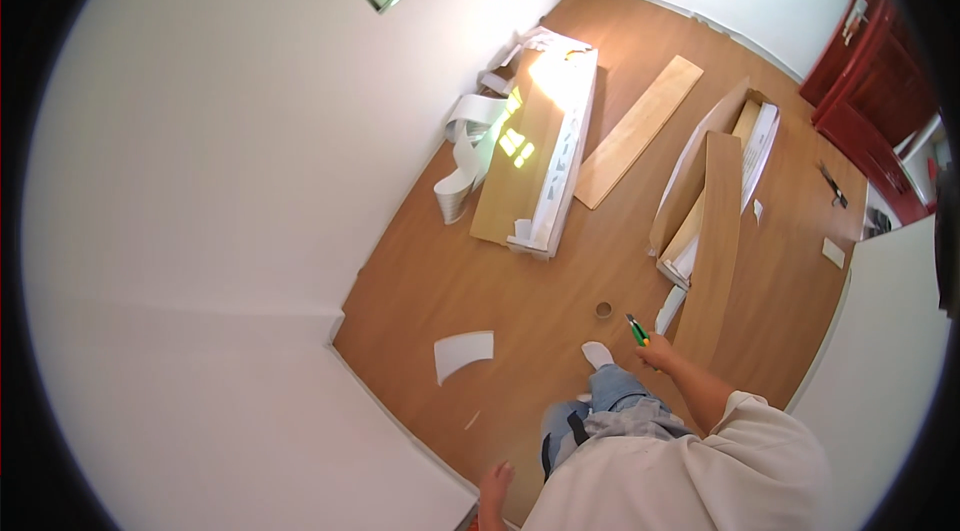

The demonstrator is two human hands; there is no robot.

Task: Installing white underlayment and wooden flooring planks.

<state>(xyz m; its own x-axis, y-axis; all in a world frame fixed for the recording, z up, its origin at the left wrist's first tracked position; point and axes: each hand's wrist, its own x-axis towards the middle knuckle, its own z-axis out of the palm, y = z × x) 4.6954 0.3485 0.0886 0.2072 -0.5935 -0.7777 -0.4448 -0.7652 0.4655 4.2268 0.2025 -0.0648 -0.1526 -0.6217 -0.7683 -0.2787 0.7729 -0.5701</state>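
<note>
My right hand (656, 352) is closed around a green utility knife (638, 330), whose dark tip points forward and away from me. Just left of the knife a roll of brown tape (603, 311) rests on the floor. A long wood-coloured plank (716, 221) leans against an opened long carton (690, 156) ahead of that hand. Low in the view, close to the white wall, my left hand (496, 481) hangs beside my body. It looks empty, with its fingers loosely apart, though they are small and partly unclear.
A second long carton (520, 156) lies near the left wall, with curled white strips (465, 156) behind it. Between the cartons lies another plank (640, 131). A curved white piece (464, 353) is on the floor ahead-left. Scissors (832, 185) lie near the red door (880, 81).
</note>
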